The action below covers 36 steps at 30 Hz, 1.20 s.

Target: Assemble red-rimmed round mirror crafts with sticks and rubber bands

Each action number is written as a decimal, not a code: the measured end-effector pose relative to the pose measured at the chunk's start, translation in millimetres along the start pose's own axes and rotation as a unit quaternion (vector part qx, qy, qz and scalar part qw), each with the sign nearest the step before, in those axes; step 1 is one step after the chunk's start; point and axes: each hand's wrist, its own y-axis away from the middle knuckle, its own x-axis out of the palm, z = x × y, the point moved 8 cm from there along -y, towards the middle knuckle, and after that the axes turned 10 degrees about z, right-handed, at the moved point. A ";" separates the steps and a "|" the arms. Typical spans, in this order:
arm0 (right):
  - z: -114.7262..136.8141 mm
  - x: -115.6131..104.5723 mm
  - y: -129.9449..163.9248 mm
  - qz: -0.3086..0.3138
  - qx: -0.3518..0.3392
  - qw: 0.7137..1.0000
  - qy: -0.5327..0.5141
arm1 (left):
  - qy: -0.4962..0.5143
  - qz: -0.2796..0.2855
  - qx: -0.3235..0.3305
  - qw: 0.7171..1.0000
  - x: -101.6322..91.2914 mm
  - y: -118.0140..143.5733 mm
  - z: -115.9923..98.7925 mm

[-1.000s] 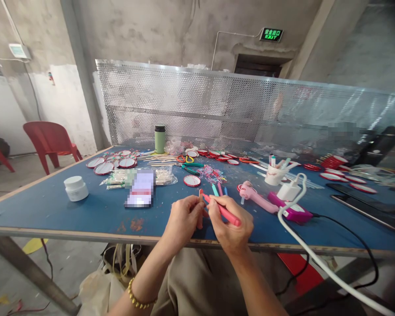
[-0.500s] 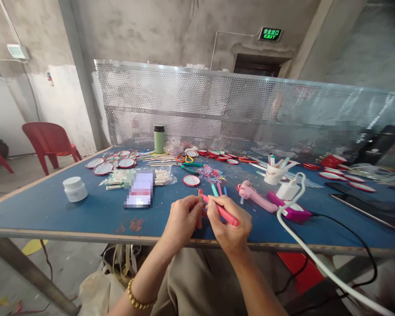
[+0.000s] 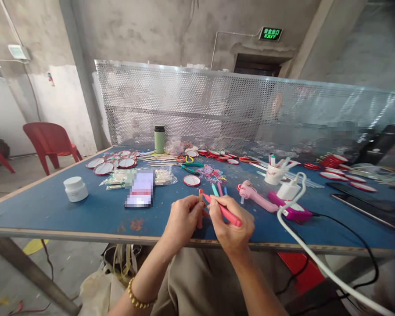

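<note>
Head view: cluttered blue table (image 3: 52,206), perforated metal screen (image 3: 217,109) behind.

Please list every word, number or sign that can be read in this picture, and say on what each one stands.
"EXIT", white on the green lit sign high on the wall above the doorway.
The characters above "EXIT" on that sign: too small to read.
Flat item on the blue table: blurred, unreadable.
Red pen in the right hand: no readable print.

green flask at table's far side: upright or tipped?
Upright. The flask stands on its base on the table, dark cap on top.
</note>
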 end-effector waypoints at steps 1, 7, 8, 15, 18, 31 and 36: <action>-0.1 -0.5 0.1 -0.003 0.000 1.000 0.001 | 0.001 0.000 0.000 1.000 0.0 -0.1 0.0; 0.7 0.5 -1.2 0.003 -0.006 1.000 0.004 | 0.008 0.001 -0.003 1.000 0.5 -1.1 0.2; 0.7 0.6 -1.3 0.004 -0.006 1.000 0.007 | 0.008 0.001 -0.001 1.000 0.8 -1.0 0.1; -1.7 0.1 0.6 -0.005 -0.002 1.000 0.004 | -0.001 0.003 0.000 1.000 1.3 -1.2 0.4; -1.2 0.7 0.2 -0.002 -0.006 1.000 0.005 | 0.001 0.003 0.002 1.000 1.2 -1.1 1.2; 2.6 0.8 -0.2 0.006 -0.021 1.000 0.000 | 0.002 0.001 0.004 1.000 1.6 -1.3 0.1; 3.9 1.5 -1.0 0.010 -0.028 1.000 0.001 | -0.004 -0.001 0.004 1.000 0.8 -1.7 1.6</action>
